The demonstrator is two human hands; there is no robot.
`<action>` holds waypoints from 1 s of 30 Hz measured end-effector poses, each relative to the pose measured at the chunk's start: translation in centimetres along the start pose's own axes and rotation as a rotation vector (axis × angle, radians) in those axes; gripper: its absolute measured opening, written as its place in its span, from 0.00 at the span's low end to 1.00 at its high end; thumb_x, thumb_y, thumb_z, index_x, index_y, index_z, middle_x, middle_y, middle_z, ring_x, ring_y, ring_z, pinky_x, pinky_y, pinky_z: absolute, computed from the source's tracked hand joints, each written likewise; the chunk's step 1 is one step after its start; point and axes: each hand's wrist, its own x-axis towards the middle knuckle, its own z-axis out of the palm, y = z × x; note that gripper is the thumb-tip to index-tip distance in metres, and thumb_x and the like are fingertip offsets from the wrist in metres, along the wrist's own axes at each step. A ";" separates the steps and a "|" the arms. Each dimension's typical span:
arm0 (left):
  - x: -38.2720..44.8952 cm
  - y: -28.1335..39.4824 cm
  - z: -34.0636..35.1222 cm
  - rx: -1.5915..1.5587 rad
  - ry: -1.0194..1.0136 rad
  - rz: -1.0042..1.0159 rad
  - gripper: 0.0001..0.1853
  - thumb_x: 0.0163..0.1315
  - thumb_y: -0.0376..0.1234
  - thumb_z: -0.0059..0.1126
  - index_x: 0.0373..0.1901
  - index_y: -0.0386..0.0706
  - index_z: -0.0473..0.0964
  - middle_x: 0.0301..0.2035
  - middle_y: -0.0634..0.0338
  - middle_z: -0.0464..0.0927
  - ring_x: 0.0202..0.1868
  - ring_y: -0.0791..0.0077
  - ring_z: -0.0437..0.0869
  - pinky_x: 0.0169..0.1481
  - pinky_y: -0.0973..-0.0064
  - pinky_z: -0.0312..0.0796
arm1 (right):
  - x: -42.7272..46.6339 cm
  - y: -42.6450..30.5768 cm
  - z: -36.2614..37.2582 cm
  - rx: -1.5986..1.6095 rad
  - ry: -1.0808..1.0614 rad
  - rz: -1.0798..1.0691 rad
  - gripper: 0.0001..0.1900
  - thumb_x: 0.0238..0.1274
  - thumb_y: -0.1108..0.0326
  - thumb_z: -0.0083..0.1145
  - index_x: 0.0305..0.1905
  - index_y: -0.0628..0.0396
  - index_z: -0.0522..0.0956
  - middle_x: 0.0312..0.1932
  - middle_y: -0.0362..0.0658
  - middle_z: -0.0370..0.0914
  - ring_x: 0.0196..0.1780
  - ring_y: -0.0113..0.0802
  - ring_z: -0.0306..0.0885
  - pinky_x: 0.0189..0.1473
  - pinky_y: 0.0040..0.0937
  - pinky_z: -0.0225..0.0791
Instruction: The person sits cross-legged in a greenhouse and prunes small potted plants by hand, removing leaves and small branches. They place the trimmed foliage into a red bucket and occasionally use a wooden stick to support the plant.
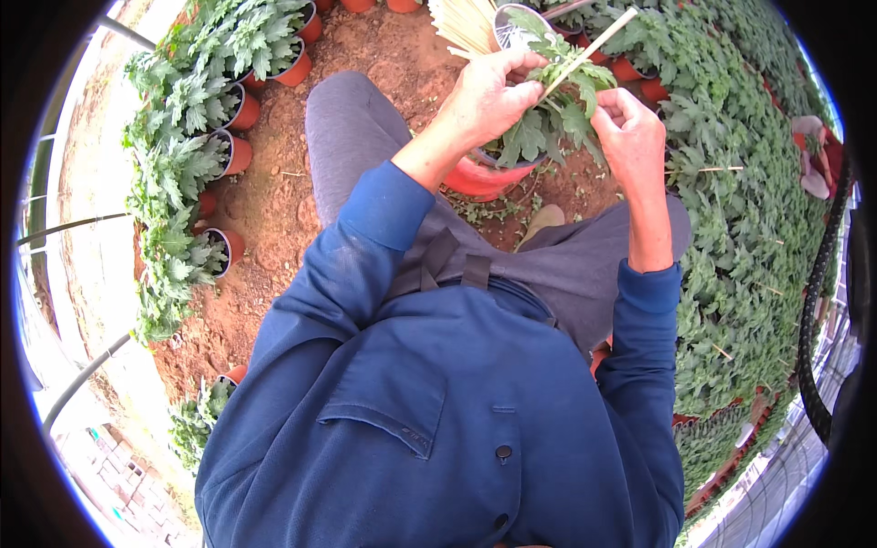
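In front of me a leafy potted plant (527,137), like a chrysanthemum, grows in a red pot (490,179) between my knees. A pale wooden stake (593,51) slants up through its leaves. My left hand (497,96) is closed around the lower visible part of the stake, thumb and fingers among the leaves. On the plant's other side, my right hand (630,133) has curled fingers, with thumb and forefinger brought together at a leaf edge. Whether anything thin is pinched there is too small to tell. The stake's lower end is hidden by foliage.
Beyond the plant are a bundle of pale sticks (462,24) and a silvery round container (519,27). Potted plants line the left (236,154); dense foliage (733,226) fills the right. Another person's gloved hand (814,185) shows at far right. Reddish soil (274,198) lies beside me.
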 end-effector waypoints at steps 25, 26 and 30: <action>-0.3 0.6 -0.4 0.165 0.072 0.031 0.15 0.63 0.32 0.65 0.48 0.33 0.82 0.31 0.64 0.83 0.33 0.81 0.81 0.40 0.76 0.76 | 0.4 -1.3 2.1 -0.137 0.139 -0.333 0.13 0.57 0.68 0.67 0.46 0.57 0.84 0.35 0.51 0.84 0.35 0.42 0.83 0.41 0.36 0.75; -0.4 0.4 -0.5 0.203 0.101 0.049 0.14 0.63 0.32 0.65 0.47 0.33 0.82 0.31 0.63 0.83 0.33 0.81 0.82 0.40 0.76 0.76 | 0.3 -1.7 2.5 -0.070 0.123 -0.281 0.12 0.57 0.67 0.67 0.45 0.58 0.84 0.36 0.52 0.84 0.36 0.45 0.84 0.41 0.37 0.76; -1.1 0.9 -0.1 0.416 0.234 0.199 0.11 0.61 0.31 0.68 0.43 0.34 0.83 0.31 0.60 0.83 0.33 0.79 0.83 0.40 0.75 0.77 | 0.2 -2.0 2.4 0.107 -0.018 -0.125 0.14 0.63 0.65 0.67 0.49 0.60 0.84 0.29 0.42 0.83 0.29 0.23 0.75 0.34 0.27 0.69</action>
